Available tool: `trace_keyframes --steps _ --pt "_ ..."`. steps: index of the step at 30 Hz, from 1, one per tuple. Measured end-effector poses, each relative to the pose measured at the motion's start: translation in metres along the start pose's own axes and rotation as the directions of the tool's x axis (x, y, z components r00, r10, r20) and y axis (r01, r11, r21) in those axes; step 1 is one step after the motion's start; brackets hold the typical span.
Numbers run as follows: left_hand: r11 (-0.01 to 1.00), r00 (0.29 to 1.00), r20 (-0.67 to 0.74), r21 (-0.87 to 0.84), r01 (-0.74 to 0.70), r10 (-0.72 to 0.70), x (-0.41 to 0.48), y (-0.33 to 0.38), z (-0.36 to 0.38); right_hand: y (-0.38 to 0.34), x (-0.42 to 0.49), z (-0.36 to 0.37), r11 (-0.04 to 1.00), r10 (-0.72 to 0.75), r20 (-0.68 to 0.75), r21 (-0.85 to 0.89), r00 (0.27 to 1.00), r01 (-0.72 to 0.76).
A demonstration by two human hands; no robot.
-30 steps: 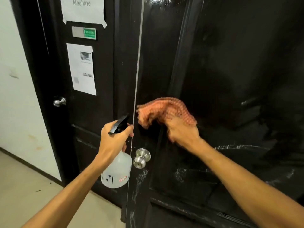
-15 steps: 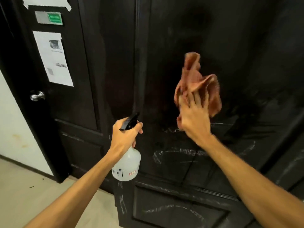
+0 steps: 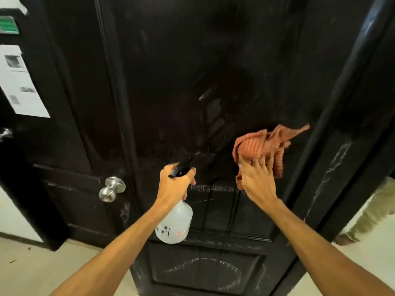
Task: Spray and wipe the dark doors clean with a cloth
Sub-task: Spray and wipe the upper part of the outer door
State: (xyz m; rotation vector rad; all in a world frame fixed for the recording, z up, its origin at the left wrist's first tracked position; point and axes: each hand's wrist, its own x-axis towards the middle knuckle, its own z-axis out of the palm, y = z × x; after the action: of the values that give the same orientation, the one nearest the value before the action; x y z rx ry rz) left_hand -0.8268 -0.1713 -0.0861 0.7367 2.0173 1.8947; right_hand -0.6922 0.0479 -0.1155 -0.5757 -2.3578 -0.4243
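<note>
Dark, glossy panels fill nearly the whole view, with pale floor (image 3: 42,263) at the bottom. Straight ahead is the door (image 3: 192,82), its lower panels marked with whitish streaks and smears. A second door (image 3: 70,103) stands at the left, carrying a taped paper (image 3: 19,82) and a green sign (image 3: 7,25) above it.

The bottle (image 3: 175,223), translucent white with a black trigger head, hangs in front of the door's middle rail with its nozzle pointed at the door. The left hand (image 3: 175,184) is wrapped round its neck and trigger. The orange cloth (image 3: 260,146) lies bunched against the door to the right of the bottle. The right hand (image 3: 256,180) presses it there with fingers spread. A silver knob (image 3: 112,189) sits left of the bottle.
</note>
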Motion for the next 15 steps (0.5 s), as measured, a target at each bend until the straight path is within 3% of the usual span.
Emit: trace_keyframes --steps 1,2,5,6,8,10,12,15 --pt "1.000 1.000 0.010 -0.006 0.015 -0.015 -0.001 0.002 0.010 0.016 -0.001 -0.002 0.998 -0.028 -0.007 -0.064 1.000 0.028" --pt "1.000 1.000 0.018 -0.005 0.012 -0.011 -0.003 0.003 0.019 0.033 0.008 -0.011 0.997 0.060 -0.025 -0.054 0.998 -0.062" --pt "0.999 0.999 0.034 -0.005 -0.035 0.035 -0.009 0.004 0.042 0.064 0.039 -0.036 0.876 0.465 -0.115 0.201 0.878 -0.438" --pt "0.999 0.999 0.040 -0.008 -0.034 0.035 -0.012 0.003 0.049 0.063 0.033 -0.034 0.853 0.501 -0.158 0.253 0.851 -0.456" --pt "0.999 0.997 0.064 -0.001 -0.036 0.036 -0.017 0.001 0.065 0.057 -0.002 -0.010 0.933 0.354 -0.180 0.133 0.918 -0.334" --pt "0.999 0.996 0.082 -0.004 -0.038 0.039 -0.020 0.000 0.080 0.056 -0.043 0.015 0.983 0.181 -0.030 0.013 0.983 -0.181" --pt "0.999 0.994 0.094 -0.004 -0.053 0.053 -0.021 0.003 0.094 0.072 -0.047 0.012 0.998 0.061 0.067 0.000 0.996 -0.061" --pt "0.998 0.994 0.088 -0.013 -0.066 0.067 -0.019 0.006 0.109 0.087 0.007 -0.023 0.999 0.025 -0.087 -0.029 0.996 -0.028"
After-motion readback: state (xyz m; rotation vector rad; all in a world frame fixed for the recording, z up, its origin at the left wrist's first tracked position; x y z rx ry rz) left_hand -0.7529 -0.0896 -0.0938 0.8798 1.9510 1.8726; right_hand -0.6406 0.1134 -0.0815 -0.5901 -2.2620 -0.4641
